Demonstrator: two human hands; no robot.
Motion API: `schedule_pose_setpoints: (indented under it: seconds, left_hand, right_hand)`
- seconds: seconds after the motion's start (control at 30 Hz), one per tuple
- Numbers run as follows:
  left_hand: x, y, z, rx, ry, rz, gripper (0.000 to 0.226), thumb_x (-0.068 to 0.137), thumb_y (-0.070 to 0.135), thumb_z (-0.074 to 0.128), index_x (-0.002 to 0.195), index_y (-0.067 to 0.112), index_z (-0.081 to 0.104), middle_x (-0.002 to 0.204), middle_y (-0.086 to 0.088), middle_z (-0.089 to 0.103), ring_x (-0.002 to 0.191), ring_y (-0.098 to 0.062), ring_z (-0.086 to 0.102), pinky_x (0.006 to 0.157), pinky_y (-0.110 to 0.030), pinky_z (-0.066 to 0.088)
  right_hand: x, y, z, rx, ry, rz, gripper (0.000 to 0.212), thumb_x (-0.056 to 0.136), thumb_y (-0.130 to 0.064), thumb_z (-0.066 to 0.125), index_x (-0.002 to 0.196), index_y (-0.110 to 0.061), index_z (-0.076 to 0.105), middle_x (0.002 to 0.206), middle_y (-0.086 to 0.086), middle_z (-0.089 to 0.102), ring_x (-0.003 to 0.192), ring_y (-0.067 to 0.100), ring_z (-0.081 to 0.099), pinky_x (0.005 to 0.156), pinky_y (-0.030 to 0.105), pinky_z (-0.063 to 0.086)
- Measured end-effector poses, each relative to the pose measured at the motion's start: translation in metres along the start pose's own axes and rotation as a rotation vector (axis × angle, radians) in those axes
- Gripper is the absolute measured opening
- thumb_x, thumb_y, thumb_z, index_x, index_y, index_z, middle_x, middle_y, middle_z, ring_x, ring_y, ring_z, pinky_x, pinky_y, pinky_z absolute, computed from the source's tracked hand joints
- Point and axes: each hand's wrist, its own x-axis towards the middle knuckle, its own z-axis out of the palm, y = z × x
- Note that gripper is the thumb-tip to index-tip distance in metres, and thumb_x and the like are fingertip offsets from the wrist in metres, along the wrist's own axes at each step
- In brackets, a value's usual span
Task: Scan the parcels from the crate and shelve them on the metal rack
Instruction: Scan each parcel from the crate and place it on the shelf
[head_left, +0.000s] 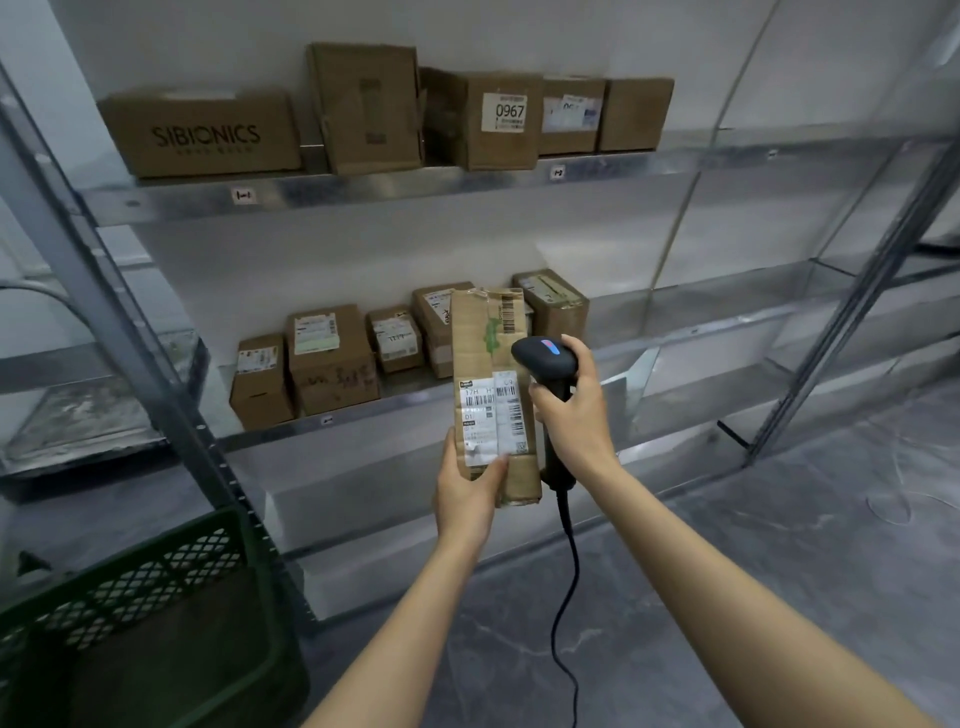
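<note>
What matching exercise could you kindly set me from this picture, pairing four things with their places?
Things:
1. tall parcel
2. scanner
3. SIBIONICS box
4. green crate

Places:
A. lower left corner of the view
B. gripped by the right hand
C. left end of the upper shelf
D. held by the left hand

Pairs: 1-D, 2-B, 3-C, 4-A.

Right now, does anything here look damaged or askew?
The parcel in the left hand looks battered: torn tape at its top, crumpled bottom corner. On the top shelf, a tall box looks tilted.
</note>
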Motion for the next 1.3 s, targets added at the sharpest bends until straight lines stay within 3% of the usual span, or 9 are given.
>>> schedule_pose_setpoints:
  seconds: [0.13, 0.2, 0.3, 0.4, 0.63, 0.8, 1.07, 1.3]
  left_hand:
    - [-0.002, -0.003, 0.04, -0.002, 0.029, -0.005, 0.049, 0.081, 0.024, 0.071, 0.118, 0.048, 0.051, 0.106, 0.015, 0.069, 0.1, -0.015, 0.066, 0.087, -0.05, 0.054]
    - [-0.003, -0.003, 0.064, -0.013, 0.053, -0.014, 0.051, 0.081, 0.024, 0.071, 0.122, 0.047, 0.05, 0.109, 0.014, 0.069, 0.101, -0.015, 0.066, 0.088, -0.049, 0.054]
    - [-0.005, -0.003, 0.101, -0.009, 0.091, -0.011, 0.049, 0.081, 0.026, 0.07, 0.111, 0.057, 0.048, 0.107, 0.017, 0.068, 0.099, -0.012, 0.066, 0.087, -0.048, 0.055]
    - [-0.007, -0.002, 0.131, 0.001, 0.12, 0.008, 0.048, 0.081, 0.027, 0.07, 0.106, 0.061, 0.047, 0.102, 0.023, 0.068, 0.097, -0.008, 0.066, 0.085, -0.043, 0.056]
    - [0.002, -0.006, 0.171, 0.01, 0.128, 0.052, 0.047, 0.082, 0.021, 0.066, 0.108, 0.056, 0.051, 0.105, 0.018, 0.069, 0.096, -0.007, 0.067, 0.088, -0.046, 0.054]
    - [0.03, -0.006, 0.183, 0.039, 0.149, 0.094, 0.046, 0.081, 0.017, 0.066, 0.118, 0.041, 0.054, 0.102, 0.018, 0.07, 0.096, -0.008, 0.066, 0.091, -0.045, 0.052]
    - [0.076, -0.002, 0.19, 0.014, 0.137, 0.097, 0.05, 0.08, 0.021, 0.067, 0.12, 0.045, 0.052, 0.107, 0.017, 0.069, 0.101, -0.009, 0.065, 0.094, -0.045, 0.051]
    - [0.089, 0.0, 0.199, 0.019, 0.198, 0.092, 0.052, 0.08, 0.019, 0.067, 0.126, 0.038, 0.051, 0.107, 0.016, 0.069, 0.101, -0.008, 0.065, 0.094, -0.043, 0.051]
  right_hand:
    - [0.016, 0.008, -0.035, 0.007, -0.046, 0.007, 0.055, 0.085, -0.001, 0.059, 0.132, -0.026, 0.043, 0.104, -0.02, 0.053, 0.08, -0.017, 0.054, 0.069, 0.006, 0.045]
    - [0.025, 0.011, -0.057, 0.016, -0.08, 0.014, 0.056, 0.085, -0.002, 0.058, 0.131, -0.028, 0.043, 0.105, -0.015, 0.055, 0.079, -0.011, 0.056, 0.073, 0.016, 0.051]
    - [0.038, 0.015, -0.09, 0.026, -0.126, 0.017, 0.056, 0.084, -0.002, 0.057, 0.131, -0.03, 0.043, 0.109, -0.009, 0.058, 0.084, 0.0, 0.058, 0.085, 0.037, 0.055]
    - [0.049, 0.019, -0.117, 0.042, -0.156, 0.03, 0.057, 0.085, -0.003, 0.057, 0.133, -0.03, 0.042, 0.115, -0.006, 0.058, 0.093, 0.006, 0.059, 0.09, 0.046, 0.053]
    - [0.068, 0.027, -0.147, 0.065, -0.205, 0.016, 0.057, 0.084, -0.001, 0.058, 0.129, -0.033, 0.044, 0.112, -0.01, 0.058, 0.096, 0.021, 0.06, 0.085, 0.052, 0.053]
    - [0.088, 0.032, -0.148, 0.078, -0.217, 0.006, 0.058, 0.083, 0.001, 0.058, 0.129, -0.033, 0.045, 0.113, -0.01, 0.059, 0.093, 0.016, 0.059, 0.082, 0.051, 0.054]
    - [0.117, 0.035, -0.146, 0.086, -0.249, -0.014, 0.059, 0.083, 0.003, 0.058, 0.124, -0.038, 0.046, 0.112, -0.014, 0.058, 0.091, 0.01, 0.061, 0.083, 0.05, 0.055]
    - [0.123, 0.034, -0.157, 0.111, -0.294, -0.017, 0.056, 0.084, 0.002, 0.06, 0.122, -0.037, 0.048, 0.106, -0.021, 0.06, 0.098, 0.021, 0.063, 0.087, 0.05, 0.053]
